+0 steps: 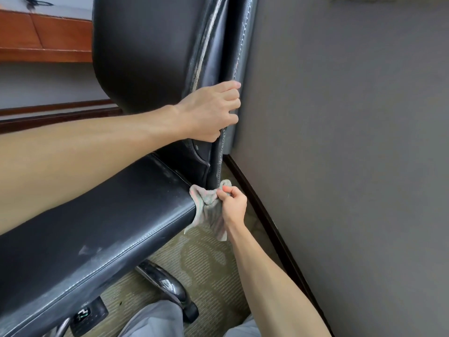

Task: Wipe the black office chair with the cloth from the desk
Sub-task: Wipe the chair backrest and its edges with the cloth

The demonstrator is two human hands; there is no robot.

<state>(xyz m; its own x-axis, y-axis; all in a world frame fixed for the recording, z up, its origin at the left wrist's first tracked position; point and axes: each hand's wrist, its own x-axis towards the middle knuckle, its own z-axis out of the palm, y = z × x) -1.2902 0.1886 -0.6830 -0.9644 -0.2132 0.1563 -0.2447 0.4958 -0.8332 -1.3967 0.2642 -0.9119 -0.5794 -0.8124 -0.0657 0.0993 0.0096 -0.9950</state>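
Wooden desk (48, 37) up in the far left corner, and over the patterned carpet (206, 261) the black office chair (97, 227) runs its seat from lower left toward the middle, backrest standing upright, stitched side edge facing us. Left hand (211, 113) curls its fingers tight round that edge. Just below, the cloth (209, 207) is bunched against the seat's rear corner, tail hanging straight down, pinched by the right hand (233, 205), grey wall (340, 142) close beside.
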